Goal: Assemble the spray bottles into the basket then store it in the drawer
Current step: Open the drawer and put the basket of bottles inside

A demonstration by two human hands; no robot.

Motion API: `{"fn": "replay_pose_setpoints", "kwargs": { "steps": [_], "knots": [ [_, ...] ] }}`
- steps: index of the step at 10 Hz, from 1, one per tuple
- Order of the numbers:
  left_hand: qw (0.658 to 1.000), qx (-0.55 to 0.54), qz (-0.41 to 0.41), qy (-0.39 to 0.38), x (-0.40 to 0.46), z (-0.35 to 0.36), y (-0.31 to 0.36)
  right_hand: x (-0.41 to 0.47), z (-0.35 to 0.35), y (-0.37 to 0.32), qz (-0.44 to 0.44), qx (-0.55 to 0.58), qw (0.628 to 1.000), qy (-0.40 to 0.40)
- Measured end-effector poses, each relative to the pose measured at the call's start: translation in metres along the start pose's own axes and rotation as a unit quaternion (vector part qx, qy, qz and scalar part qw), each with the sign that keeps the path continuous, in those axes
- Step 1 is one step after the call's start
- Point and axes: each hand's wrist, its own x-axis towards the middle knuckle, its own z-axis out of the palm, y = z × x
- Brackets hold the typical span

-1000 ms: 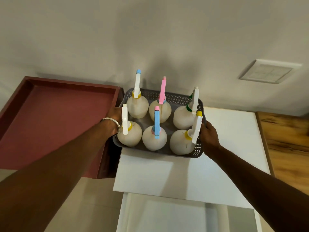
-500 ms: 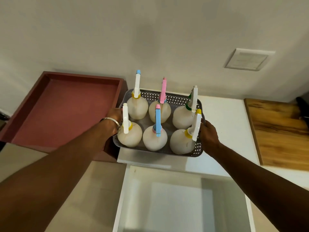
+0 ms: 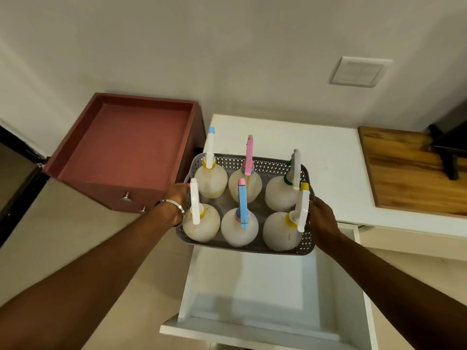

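White worktop (image 3: 328, 157) behind, open drawer (image 3: 252, 286) below: left hand (image 3: 177, 195) and right hand (image 3: 322, 218) grip the basket (image 3: 247, 245) of six spray bottles (image 3: 238, 229); it should descend level, keeping the tall triggers upright.

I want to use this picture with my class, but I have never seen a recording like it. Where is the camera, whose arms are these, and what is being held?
The camera sits on a person's head, looking forward and down, so both arms are that person's own. The left hand and right hand grip opposite ends of a grey perforated plastic basket, which holds six pale round spray bottles in two rows. Below it is an open white drawer. Behind lies a white countertop, with a reddish-brown box to the left and a wooden board to the right.
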Motion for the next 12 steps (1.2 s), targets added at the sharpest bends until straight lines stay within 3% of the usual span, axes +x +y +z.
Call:
{"fn": "replay_pose_setpoints", "kwargs": {
  "steps": [2, 6, 12],
  "knots": [
    [1.000, -0.006, -0.011, -0.001, -0.053, -0.015, -0.026, -0.058, -0.008, 0.037, 0.023, 0.019, 0.999, 0.012],
    [0.999, 0.032, -0.021, -0.023, -0.074, -0.013, -0.111, -0.114, -0.045, 0.104, 0.032, 0.027, 0.999, 0.021],
    [0.995, 0.028, -0.096, -0.027, -0.002, 0.042, -0.224, -0.042, -0.061, 0.208, 0.066, 0.006, 0.998, -0.001]
  ]
}}
